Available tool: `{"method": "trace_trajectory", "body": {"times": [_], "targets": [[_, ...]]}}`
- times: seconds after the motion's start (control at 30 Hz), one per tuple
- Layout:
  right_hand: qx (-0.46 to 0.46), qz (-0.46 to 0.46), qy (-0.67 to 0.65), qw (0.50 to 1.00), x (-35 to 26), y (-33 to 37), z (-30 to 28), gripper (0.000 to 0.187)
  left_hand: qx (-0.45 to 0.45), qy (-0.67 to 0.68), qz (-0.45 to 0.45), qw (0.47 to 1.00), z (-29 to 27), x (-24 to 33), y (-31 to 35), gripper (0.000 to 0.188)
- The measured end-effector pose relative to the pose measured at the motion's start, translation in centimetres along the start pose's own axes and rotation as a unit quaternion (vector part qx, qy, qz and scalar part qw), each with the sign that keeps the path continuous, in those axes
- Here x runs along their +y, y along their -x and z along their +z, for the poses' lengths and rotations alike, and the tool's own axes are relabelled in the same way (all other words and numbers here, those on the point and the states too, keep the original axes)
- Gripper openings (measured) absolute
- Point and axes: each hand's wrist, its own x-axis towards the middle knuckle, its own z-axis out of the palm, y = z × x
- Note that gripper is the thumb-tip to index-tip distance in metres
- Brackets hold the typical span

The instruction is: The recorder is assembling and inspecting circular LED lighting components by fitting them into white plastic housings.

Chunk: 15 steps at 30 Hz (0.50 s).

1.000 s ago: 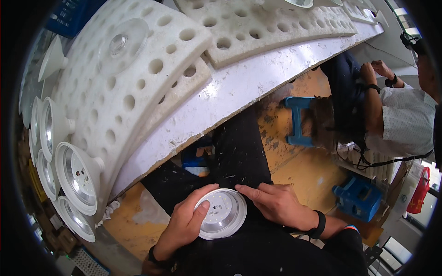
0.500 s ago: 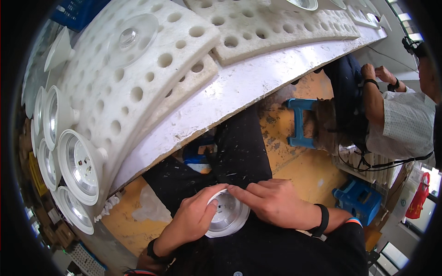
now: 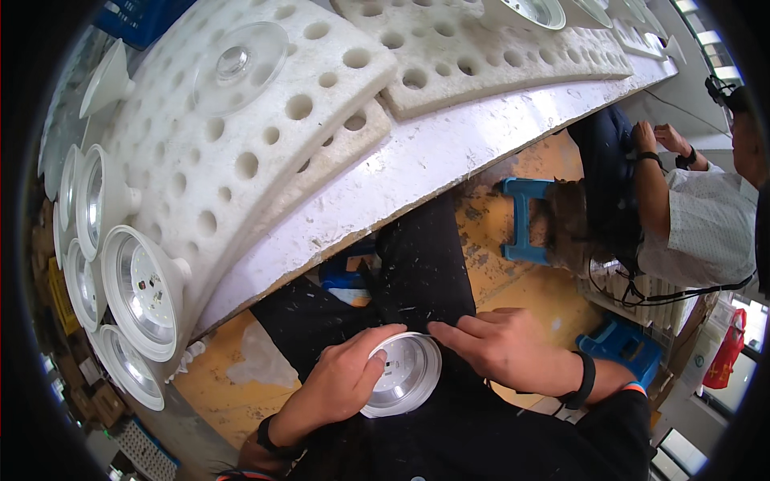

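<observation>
A round white lamp housing with a shiny inner bowl and small chips at its middle rests against my body, facing up. My left hand grips its left side, thumb over the rim and fingers along the outside. Just off the upper right of the rim is my right hand, its fingers curled and the index tip close to the edge. The right thumb tip is hidden, so anything pinched there does not show. A clear round cover with a raised centre lies on the white foam board.
Several similar lamp housings stand along the foam's left edge, and more at the back. A second holed foam board lies on the white table. To the right sits a person near a blue stool.
My right hand has moved a little right, its index finger coming off the housing's rim. The housing has shifted slightly right and down, still in my left hand.
</observation>
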Motion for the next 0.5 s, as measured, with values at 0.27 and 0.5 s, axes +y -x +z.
{"method": "trace_trajectory", "body": {"times": [0.27,0.5], "targets": [[-0.003,-0.054,-0.005,0.999,-0.3,-2.5,-0.5,0.031,-0.013,0.015,-0.004,1.000,-0.2,-0.8,-0.5,0.039],[0.036,-0.119,0.017,0.992,-0.6,-3.6,-0.2,0.018,-0.024,0.000,-0.009,1.000,0.1,-0.6,-0.6,0.040]]}}
